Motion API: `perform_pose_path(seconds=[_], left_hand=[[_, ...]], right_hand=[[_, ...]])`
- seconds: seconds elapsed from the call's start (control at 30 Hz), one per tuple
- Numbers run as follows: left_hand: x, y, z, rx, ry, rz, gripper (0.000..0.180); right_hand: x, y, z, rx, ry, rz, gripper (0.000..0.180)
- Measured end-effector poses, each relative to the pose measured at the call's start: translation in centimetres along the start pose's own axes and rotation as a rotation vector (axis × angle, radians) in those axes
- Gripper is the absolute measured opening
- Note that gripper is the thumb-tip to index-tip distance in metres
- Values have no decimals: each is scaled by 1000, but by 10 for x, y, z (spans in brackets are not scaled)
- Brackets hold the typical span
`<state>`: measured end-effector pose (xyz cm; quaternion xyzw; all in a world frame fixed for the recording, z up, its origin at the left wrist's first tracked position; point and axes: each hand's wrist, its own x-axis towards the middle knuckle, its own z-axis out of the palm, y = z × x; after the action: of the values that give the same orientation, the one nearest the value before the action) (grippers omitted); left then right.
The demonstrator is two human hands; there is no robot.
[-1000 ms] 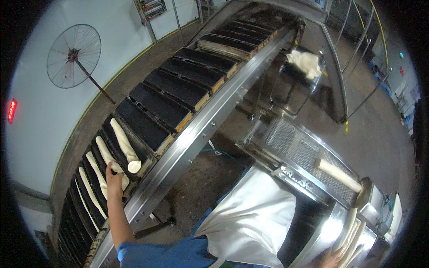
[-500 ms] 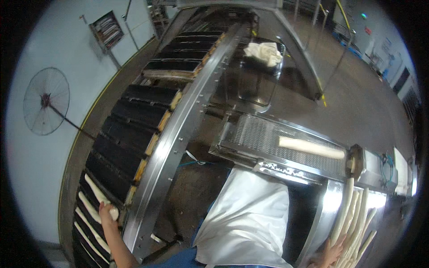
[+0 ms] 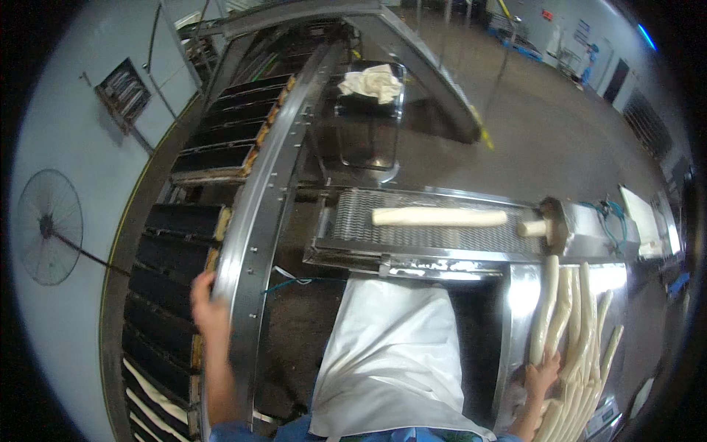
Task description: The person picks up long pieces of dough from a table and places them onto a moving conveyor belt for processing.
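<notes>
Several long pale dough ropes (image 3: 582, 309) lie side by side on a shiny metal table at my right. My right hand (image 3: 543, 374) is closed round the leftmost rope, thumb on one side and fingers on the other. My left hand (image 3: 209, 309), a little blurred, is over the metal rail by the dark trays with its fingers apart and nothing in it. Dough strips (image 3: 158, 396) rest in the dark tray grooves (image 3: 158, 313) at the lower left.
Ahead, a mesh conveyor (image 3: 427, 239) carries a thick dough roll (image 3: 440, 216); a shorter dough piece (image 3: 532, 228) comes out of a metal housing (image 3: 589, 227). A long metal rail (image 3: 250, 214) edges the tray line. A cloth (image 3: 372, 82) lies on a stand, and a wire fan (image 3: 50, 227) is by the wall.
My left hand has left the dough in the tray and come up to the rail. The trays have shifted down the view, and the dough roll sits farther left along the conveyor.
</notes>
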<state>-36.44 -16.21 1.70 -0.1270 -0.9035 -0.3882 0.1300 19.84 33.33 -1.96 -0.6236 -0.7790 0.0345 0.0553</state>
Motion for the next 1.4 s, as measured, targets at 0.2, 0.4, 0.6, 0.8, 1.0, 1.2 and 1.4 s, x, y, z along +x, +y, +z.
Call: perform_pose_path(seconds=[0.2, 0.4, 0.6, 0.8, 1.0, 1.2, 1.4], left_hand=[[51, 168, 227, 30, -674, 495, 69], [76, 206, 303, 302, -787, 499, 62], [82, 188, 315, 128, -746, 666, 57], [96, 181, 281, 318, -651, 555, 42], [91, 171, 248, -330, -792, -44, 35], [123, 190, 151, -1352, -330, -602, 47], [134, 175, 65, -1265, 199, -56, 33]], right_hand=[[-31, -9, -26, 49, 21, -38, 72], [-54, -21, -51, -84, -71, 34, 71], [-22, -33, -49, -93, -42, -48, 75], [11, -57, -47, -85, -60, -60, 75], [1, -56, -25, -87, 8, -89, 74], [1, -52, -6, -95, 30, -67, 71], [12, -50, 0, -44, 18, -88, 69]])
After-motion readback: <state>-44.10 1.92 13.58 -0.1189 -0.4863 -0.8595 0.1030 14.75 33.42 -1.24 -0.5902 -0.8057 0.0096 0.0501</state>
